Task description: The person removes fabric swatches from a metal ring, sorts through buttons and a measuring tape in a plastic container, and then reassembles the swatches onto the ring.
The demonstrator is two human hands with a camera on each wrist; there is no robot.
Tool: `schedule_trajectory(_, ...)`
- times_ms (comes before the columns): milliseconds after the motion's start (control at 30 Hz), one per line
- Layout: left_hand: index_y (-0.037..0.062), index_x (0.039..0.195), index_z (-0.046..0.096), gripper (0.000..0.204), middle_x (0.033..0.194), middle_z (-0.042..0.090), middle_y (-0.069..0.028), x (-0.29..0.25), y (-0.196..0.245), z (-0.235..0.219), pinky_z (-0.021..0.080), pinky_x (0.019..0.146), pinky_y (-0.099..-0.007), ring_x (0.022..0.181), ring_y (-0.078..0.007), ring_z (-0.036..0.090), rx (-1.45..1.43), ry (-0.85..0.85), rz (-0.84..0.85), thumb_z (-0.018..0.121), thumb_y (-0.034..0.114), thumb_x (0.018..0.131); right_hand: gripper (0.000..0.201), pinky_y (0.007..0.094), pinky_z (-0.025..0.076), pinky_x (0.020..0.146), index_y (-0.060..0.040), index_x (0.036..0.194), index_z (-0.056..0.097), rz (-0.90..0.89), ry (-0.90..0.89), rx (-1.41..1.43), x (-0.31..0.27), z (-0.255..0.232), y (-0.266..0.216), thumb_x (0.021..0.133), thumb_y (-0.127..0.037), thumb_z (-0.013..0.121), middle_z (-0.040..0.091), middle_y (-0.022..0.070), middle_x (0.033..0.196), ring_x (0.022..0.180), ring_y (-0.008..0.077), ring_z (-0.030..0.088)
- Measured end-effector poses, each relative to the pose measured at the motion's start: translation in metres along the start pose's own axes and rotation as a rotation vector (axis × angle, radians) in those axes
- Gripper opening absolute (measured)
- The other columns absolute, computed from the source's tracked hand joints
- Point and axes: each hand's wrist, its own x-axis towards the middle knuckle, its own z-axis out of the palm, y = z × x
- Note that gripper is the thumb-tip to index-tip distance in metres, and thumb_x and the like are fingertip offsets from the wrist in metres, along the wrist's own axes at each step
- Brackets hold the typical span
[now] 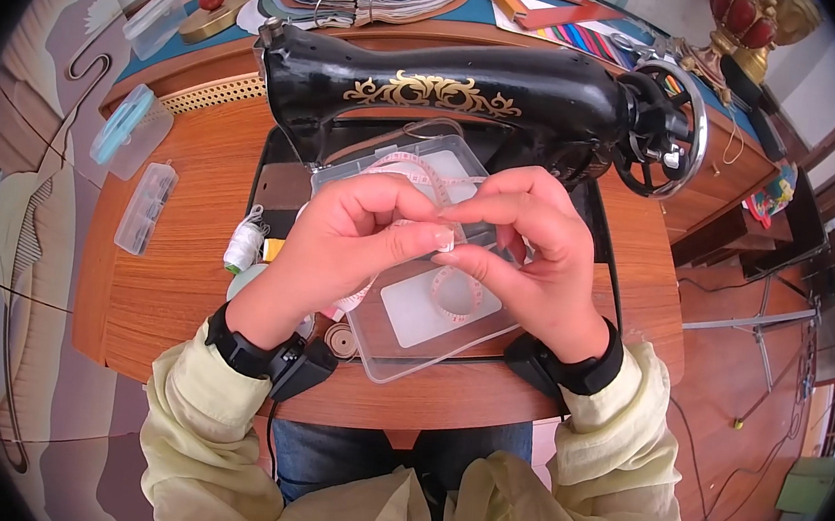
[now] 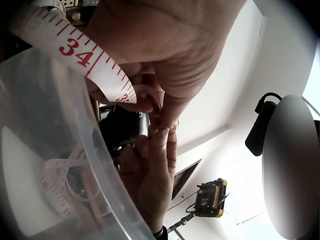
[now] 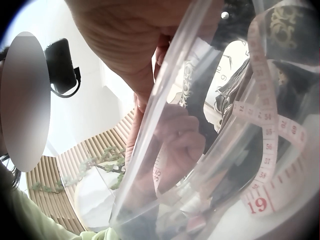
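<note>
A white measuring tape with red marks [image 1: 416,168] [image 2: 82,54] [image 3: 267,120] loops over and inside a clear plastic box [image 1: 382,366] [image 2: 97,150] [image 3: 150,120]. Above the box, my left hand [image 1: 344,238] [image 2: 165,45] [image 3: 182,137] has curled fingers with the tape passing at them, thumb and forefinger together. Its tips meet those of my right hand [image 1: 538,257] [image 2: 150,180] [image 3: 130,40], whose thumb and forefinger pinch a small pale part, apparently the tape's end, mostly hidden by the fingers. A smaller tape loop [image 1: 456,294] hangs over the box's white bottom.
Behind the box stands a black sewing machine [image 1: 455,78] with a handwheel [image 1: 686,136]. White thread [image 1: 245,242] and a wooden spool [image 1: 340,338] lie by the left forearm. Further left are a small compartment case [image 1: 146,209] and a blue-lidded box [image 1: 128,132].
</note>
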Motion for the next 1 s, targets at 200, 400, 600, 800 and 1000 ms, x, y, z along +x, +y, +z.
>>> schedule_trajectory(200, 0.0019, 0.089, 0.064, 0.008, 0.088, 0.063, -0.0002, -0.0007, 0.0004, -0.001, 0.047, 0.071, -0.0208, 0.081, -0.0053, 0.058, 0.045, 0.023, 0.004, 0.069, 0.007, 0.088, 0.028, 0.0234, 0.042, 0.058, -0.0106, 0.097, 0.072, -0.04, -0.016, -0.02, -0.0001, 0.0002, 0.001, 0.071, -0.004, 0.08, 0.059, 0.0015, 0.093, 0.078, 0.0116, 0.053)
schedule_trajectory(400, -0.0008, 0.097, 0.066, 0.01, 0.094, 0.066, -0.0032, -0.0001, -0.0019, -0.0002, 0.049, 0.076, -0.0213, 0.087, -0.0073, 0.061, -0.008, 0.021, -0.011, 0.066, 0.006, 0.09, 0.025, 0.0235, 0.042, 0.057, -0.0093, 0.096, 0.072, -0.059, 0.007, -0.011, -0.0003, 0.0013, 0.003, 0.073, -0.004, 0.079, 0.059, 0.0021, 0.092, 0.077, 0.0116, 0.053)
schedule_trajectory(600, -0.0034, 0.11, 0.065, 0.019, 0.099, 0.067, -0.0057, -0.001, 0.0017, 0.0028, 0.051, 0.086, -0.0249, 0.094, -0.0111, 0.063, -0.047, 0.006, -0.044, 0.061, 0.004, 0.093, 0.023, 0.0236, 0.041, 0.058, -0.0095, 0.097, 0.073, -0.067, 0.021, -0.017, -0.0004, 0.0009, 0.0035, 0.075, -0.004, 0.077, 0.059, 0.0026, 0.093, 0.077, 0.0117, 0.053)
schedule_trajectory(800, -0.0026, 0.103, 0.066, 0.013, 0.097, 0.067, -0.0046, -0.0012, 0.0022, 0.0014, 0.05, 0.082, -0.023, 0.092, -0.0091, 0.063, -0.068, -0.012, -0.035, 0.061, 0.004, 0.093, 0.025, 0.0238, 0.042, 0.06, -0.0102, 0.098, 0.073, -0.047, 0.021, 0.005, -0.0008, 0.0017, 0.0029, 0.074, -0.004, 0.078, 0.059, 0.0022, 0.094, 0.077, 0.0111, 0.052)
schedule_trajectory(1000, -0.0014, 0.096, 0.067, 0.008, 0.093, 0.067, -0.0027, -0.0016, 0.0006, 0.001, 0.05, 0.073, -0.0198, 0.084, -0.0057, 0.062, -0.059, 0.004, -0.027, 0.064, 0.004, 0.09, 0.029, 0.0233, 0.041, 0.059, -0.0106, 0.101, 0.073, -0.079, -0.003, -0.006, -0.0002, 0.0006, 0.0033, 0.072, -0.005, 0.079, 0.058, 0.0018, 0.094, 0.075, 0.0102, 0.051)
